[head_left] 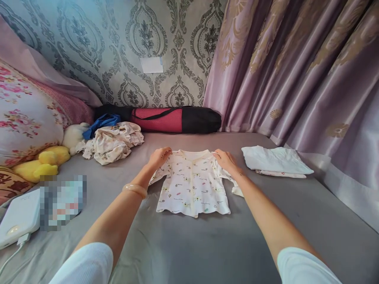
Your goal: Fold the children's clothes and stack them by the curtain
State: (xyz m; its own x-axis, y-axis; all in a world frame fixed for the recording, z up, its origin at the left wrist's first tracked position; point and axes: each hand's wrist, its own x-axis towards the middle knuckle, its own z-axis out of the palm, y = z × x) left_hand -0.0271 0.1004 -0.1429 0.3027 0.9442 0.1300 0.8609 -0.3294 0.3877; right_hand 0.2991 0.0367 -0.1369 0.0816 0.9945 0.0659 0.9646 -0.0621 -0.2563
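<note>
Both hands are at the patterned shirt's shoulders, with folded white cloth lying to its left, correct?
No: the head view shows the folded white cloth lying right of the patterned shirt. The left hand and right hand are at its shoulders.

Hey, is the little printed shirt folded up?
No, the shirt lies spread out, the left hand and right hand at its shoulders.

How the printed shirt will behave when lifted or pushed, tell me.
Likely floppy: the shirt has a wavy hem and loosely bent sleeves. Probably light, since its cloth looks thin. Unlikely to roll, being spread flat on the gray sheet.
</note>
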